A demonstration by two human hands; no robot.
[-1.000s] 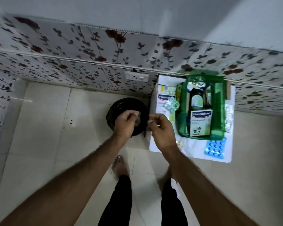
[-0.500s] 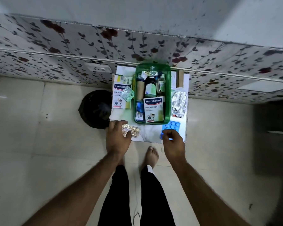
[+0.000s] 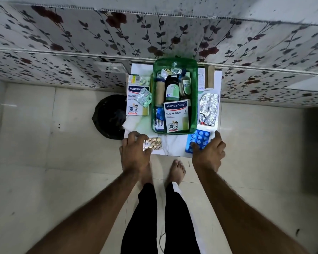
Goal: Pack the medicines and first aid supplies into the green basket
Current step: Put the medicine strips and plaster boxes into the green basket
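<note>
The green basket [image 3: 194,107] stands on a small white table [image 3: 173,143] against the wall. It holds a Hansaplast box [image 3: 175,116], a dark bottle [image 3: 172,88], a smaller bottle [image 3: 185,85] and a beige roll [image 3: 159,92]. My left hand [image 3: 134,153] is at the table's near left corner. Its thumb and fingers close on the left end of a gold blister strip [image 3: 153,143], which lies flat. My right hand [image 3: 208,153] is spread at the near right corner, thumb resting on a blue blister pack [image 3: 199,137].
Left of the basket lie a second Hansaplast box [image 3: 135,105], a pale green blister strip [image 3: 144,97] and white gauze [image 3: 130,125]. A silver foil pack [image 3: 208,109] and a beige roll [image 3: 209,76] lie on the right. A black bin [image 3: 108,116] stands on the floor at left.
My hands left the black bin and came down to the table's near edge. The left settled on the gold strip, the right on the blue pack. The view swung to centre the basket.
</note>
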